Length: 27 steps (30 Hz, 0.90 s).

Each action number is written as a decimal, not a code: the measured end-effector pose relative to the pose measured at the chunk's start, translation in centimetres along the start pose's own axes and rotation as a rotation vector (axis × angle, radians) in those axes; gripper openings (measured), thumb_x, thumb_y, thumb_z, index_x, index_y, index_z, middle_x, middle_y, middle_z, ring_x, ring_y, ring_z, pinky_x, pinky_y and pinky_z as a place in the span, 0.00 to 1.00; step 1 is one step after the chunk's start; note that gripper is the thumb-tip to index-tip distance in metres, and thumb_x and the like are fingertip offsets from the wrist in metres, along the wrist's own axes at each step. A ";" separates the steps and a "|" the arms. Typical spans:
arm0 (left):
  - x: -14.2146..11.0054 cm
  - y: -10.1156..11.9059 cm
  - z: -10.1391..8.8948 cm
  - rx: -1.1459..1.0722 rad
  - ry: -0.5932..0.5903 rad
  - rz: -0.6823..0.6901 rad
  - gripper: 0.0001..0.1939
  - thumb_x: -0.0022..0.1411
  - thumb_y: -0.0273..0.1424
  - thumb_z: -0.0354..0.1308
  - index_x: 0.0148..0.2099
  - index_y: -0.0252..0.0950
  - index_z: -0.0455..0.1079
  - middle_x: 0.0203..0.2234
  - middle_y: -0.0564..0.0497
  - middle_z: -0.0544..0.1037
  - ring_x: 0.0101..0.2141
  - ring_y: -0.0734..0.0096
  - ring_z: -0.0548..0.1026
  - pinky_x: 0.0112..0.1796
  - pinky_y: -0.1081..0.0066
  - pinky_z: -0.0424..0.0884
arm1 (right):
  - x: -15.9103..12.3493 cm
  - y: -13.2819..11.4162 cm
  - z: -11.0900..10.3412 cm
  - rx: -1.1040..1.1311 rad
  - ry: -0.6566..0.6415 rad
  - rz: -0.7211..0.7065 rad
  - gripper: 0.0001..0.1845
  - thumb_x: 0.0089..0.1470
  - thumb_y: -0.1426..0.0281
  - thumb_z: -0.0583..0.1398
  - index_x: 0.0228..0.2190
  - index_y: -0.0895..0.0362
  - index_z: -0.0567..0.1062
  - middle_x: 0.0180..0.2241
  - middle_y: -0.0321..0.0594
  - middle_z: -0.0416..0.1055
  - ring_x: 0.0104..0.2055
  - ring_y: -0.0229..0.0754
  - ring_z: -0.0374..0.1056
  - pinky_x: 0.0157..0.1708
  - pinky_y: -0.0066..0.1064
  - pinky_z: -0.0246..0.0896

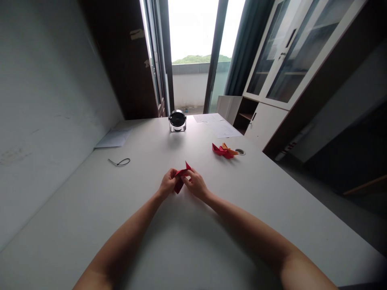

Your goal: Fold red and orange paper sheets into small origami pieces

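A piece of folded red paper (pixel 179 185) is held between my two hands over the middle of the white table (pixel 145 241). One pointed tip of it stands up above the fingers, and a darker flap hangs below. My left hand (pixel 168 182) is closed on its left side. On the other side my right hand (pixel 196 184) grips it with thumb and fingers. The fingers hide part of the folds.
Folded red and orange paper pieces (pixel 224 151) lie at the right, beside a round cable hole (pixel 240 152). A black cable tie loop (pixel 121 162) is at the left. Farther back are a round black device on a stand (pixel 177 121) and white sheets (pixel 114 137). A wall borders the left.
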State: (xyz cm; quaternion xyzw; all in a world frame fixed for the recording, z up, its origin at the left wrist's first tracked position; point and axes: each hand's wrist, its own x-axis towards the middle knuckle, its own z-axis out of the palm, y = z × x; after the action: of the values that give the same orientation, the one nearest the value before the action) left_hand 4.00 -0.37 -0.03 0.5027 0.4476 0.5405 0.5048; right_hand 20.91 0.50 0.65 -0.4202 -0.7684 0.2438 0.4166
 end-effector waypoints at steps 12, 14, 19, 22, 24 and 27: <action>-0.1 0.3 -0.2 -0.114 -0.029 -0.102 0.18 0.55 0.42 0.68 0.36 0.34 0.68 0.24 0.52 0.75 0.22 0.74 0.71 0.25 0.74 0.66 | 0.2 0.5 0.2 0.146 -0.007 -0.047 0.13 0.58 0.69 0.60 0.45 0.50 0.77 0.46 0.42 0.71 0.42 0.42 0.70 0.34 0.31 0.70; -0.2 0.4 -0.4 -0.141 -0.056 -0.111 0.18 0.55 0.42 0.68 0.38 0.34 0.69 0.27 0.50 0.77 0.25 0.72 0.74 0.28 0.73 0.69 | 0.4 0.7 0.2 0.213 0.018 0.009 0.12 0.58 0.70 0.58 0.42 0.51 0.78 0.42 0.41 0.72 0.41 0.41 0.71 0.35 0.30 0.70; 0.0 0.4 -0.8 -0.254 -0.136 -0.151 0.21 0.53 0.43 0.70 0.41 0.33 0.72 0.32 0.48 0.79 0.30 0.69 0.76 0.35 0.70 0.72 | 0.8 1.2 0.0 0.330 0.056 0.099 0.11 0.56 0.68 0.57 0.38 0.53 0.79 0.38 0.39 0.73 0.38 0.41 0.71 0.40 0.32 0.68; 0.2 0.2 -0.9 -0.272 -0.143 -0.179 0.22 0.53 0.43 0.70 0.42 0.33 0.71 0.32 0.48 0.80 0.29 0.68 0.77 0.34 0.69 0.73 | 0.9 1.3 0.1 0.339 0.076 0.126 0.11 0.57 0.66 0.57 0.35 0.54 0.79 0.36 0.38 0.73 0.35 0.40 0.69 0.37 0.31 0.66; 0.2 0.1 -0.8 -0.284 -0.146 -0.176 0.21 0.53 0.42 0.71 0.42 0.33 0.72 0.32 0.47 0.80 0.30 0.69 0.77 0.35 0.70 0.73 | 0.9 1.3 0.2 0.348 0.097 0.149 0.11 0.56 0.64 0.57 0.32 0.55 0.78 0.33 0.38 0.72 0.32 0.39 0.67 0.34 0.30 0.65; 0.1 0.2 -0.7 -0.313 -0.139 -0.178 0.20 0.53 0.40 0.71 0.43 0.33 0.73 0.34 0.46 0.80 0.32 0.69 0.78 0.37 0.71 0.72 | 0.9 1.4 0.1 0.390 0.130 0.197 0.11 0.54 0.64 0.57 0.27 0.56 0.75 0.28 0.36 0.69 0.28 0.38 0.64 0.29 0.29 0.62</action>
State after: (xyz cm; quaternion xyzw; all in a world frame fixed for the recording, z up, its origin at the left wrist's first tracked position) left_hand 3.32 -0.23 0.14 0.4126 0.3647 0.5208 0.6523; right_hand 21.17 1.98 -0.03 -0.4193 -0.6337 0.3998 0.5127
